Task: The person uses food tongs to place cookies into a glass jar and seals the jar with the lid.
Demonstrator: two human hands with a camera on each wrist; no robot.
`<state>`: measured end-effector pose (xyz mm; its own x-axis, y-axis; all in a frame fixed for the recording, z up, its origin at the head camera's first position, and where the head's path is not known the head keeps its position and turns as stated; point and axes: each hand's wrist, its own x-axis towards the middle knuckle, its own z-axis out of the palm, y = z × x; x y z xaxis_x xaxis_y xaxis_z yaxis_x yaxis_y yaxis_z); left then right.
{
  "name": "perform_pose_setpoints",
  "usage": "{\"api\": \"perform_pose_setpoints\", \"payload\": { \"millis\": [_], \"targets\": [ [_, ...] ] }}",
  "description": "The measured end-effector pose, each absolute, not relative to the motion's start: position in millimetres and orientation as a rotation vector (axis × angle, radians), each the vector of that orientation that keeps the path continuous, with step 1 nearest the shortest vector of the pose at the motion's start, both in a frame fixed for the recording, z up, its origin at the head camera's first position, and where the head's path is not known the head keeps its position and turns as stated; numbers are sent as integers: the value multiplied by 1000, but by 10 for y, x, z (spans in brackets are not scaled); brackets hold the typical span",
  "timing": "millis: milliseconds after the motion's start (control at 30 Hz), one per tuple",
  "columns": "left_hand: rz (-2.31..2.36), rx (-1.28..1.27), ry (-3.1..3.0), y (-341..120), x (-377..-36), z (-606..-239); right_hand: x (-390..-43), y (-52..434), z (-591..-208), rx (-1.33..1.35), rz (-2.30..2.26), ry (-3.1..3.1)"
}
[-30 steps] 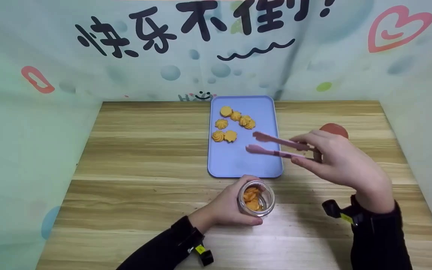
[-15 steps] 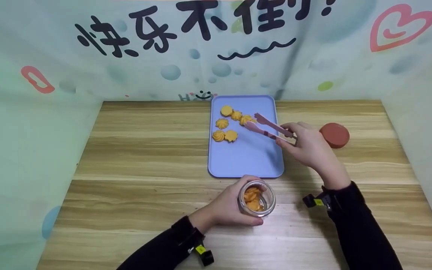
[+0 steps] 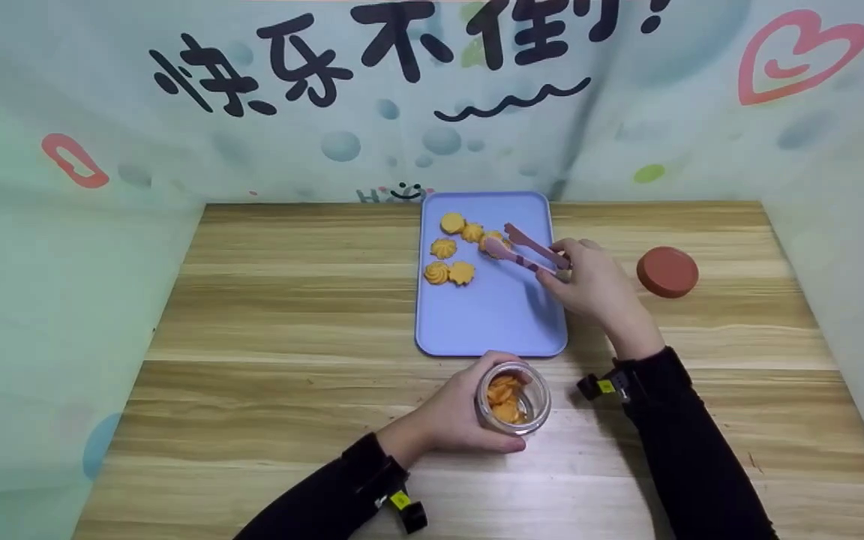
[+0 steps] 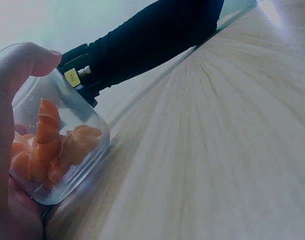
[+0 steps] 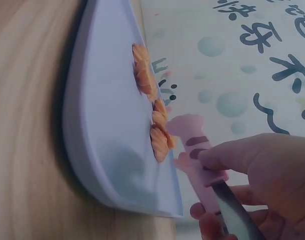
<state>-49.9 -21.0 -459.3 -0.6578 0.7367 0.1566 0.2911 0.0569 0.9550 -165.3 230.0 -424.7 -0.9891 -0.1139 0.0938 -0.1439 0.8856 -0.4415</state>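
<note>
My left hand grips a small clear glass jar holding several orange cookies; the jar stands on the wooden table in front of the tray. My right hand holds pink tongs, whose tips straddle a cookie on the blue tray. Several swirl-shaped orange cookies lie on the tray's far half. In the right wrist view the tongs sit against a cookie at the tray's edge.
A reddish-brown round lid lies on the table right of the tray. Printed fabric walls close in the table at the back and both sides. Bare wood spreads to the left.
My right hand has carried the tongs from above the tray's near right side up and left to the cookies at the far end. The left hand and jar have stayed still.
</note>
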Motion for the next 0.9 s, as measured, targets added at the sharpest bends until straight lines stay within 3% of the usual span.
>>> {"api": "perform_pose_setpoints", "payload": {
  "millis": [900],
  "targets": [
    [1612,1043,1981,-230,-499,-4573,-1692,2264,-4334,183,681,-3021]
  ]
}}
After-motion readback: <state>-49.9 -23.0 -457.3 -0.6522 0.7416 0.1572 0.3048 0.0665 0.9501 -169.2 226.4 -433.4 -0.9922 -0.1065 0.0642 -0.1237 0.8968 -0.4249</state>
